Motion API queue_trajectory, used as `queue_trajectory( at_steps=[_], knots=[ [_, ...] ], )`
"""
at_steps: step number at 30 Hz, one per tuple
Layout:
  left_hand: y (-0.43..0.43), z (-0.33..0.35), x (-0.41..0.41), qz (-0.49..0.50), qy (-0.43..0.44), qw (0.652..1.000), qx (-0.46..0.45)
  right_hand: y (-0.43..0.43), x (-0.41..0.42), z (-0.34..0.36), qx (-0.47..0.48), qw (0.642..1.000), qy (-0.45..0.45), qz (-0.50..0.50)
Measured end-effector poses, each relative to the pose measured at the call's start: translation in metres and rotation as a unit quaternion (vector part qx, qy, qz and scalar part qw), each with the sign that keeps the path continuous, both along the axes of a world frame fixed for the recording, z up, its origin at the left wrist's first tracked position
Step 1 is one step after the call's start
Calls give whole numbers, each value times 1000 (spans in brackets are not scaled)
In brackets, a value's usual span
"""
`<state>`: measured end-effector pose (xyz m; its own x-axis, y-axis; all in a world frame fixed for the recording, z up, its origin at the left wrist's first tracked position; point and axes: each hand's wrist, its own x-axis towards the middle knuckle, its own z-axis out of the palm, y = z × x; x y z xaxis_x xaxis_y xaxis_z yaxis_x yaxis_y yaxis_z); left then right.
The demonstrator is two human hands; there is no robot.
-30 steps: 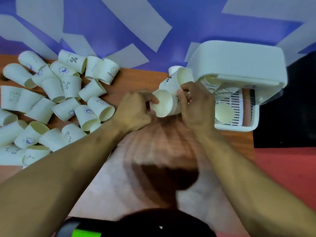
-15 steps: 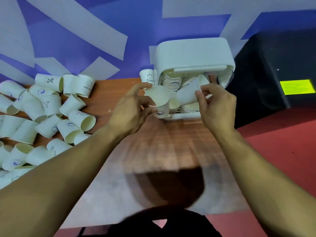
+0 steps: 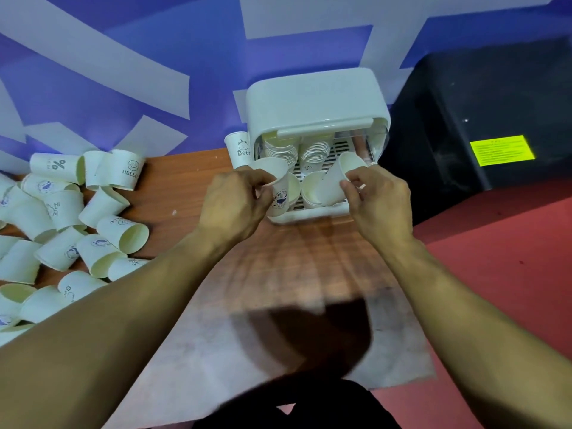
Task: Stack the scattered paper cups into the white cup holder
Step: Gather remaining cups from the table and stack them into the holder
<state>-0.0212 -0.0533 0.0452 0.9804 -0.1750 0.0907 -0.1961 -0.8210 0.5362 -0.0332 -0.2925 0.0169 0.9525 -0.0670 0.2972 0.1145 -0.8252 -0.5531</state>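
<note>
loose cups (image 3: 102, 218) lie heaped at far left, well apart from the white cup holder (image 3: 315, 100). the left hand (image 3: 235, 202) grasps a printed cup (image 3: 277, 187), mouth up, before its open front. the right hand (image 3: 380, 199) pinches a plain cup (image 3: 337, 181) tilted toward the stacks (image 3: 314, 150) inside. next, likely, each cup must nest onto a stack under the low overhanging top. a black box (image 3: 479, 119) crowds the right.

The white holder (image 3: 312, 97) stands at upper centre, its open front showing cup stacks (image 3: 314, 151). Before it, the left hand (image 3: 235, 202) holds a printed cup (image 3: 277, 187) upright and the right hand (image 3: 377, 199) pinches a plain cup (image 3: 331, 184), tilted. Loose cups (image 3: 77, 218) lie scattered at left.
</note>
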Motion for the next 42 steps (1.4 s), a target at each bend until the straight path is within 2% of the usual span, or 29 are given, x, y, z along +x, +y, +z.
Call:
queue_trajectory(
  at_steps=[4, 11, 17, 24, 31, 36, 42],
  knots=[
    [-6, -8, 8, 4, -13, 1000, -4, -2, 8, -5, -10, 1000, -6, 11],
    [-14, -25, 18, 23, -41, 998, 35, -1, 21, -22, 28, 998, 2, 63],
    [-21, -35, 15, 0, -70, 996, 52, 21, 22, -35, -83, 990, 35, 106],
    [-25, -40, 12, -20, -117, 990, 80, 46, 23, -48, -143, 983, 103, 43],
    [-27, -54, 14, -22, -64, 991, 113, 50, 30, -56, -156, 979, 121, 41],
    [-29, -71, 9, -34, -20, 994, 100, 57, 27, -56, -181, 975, 121, 46],
    [-28, -86, 16, -32, 32, 993, 113, 66, 28, -53, -147, 978, 146, 26]
  ],
)
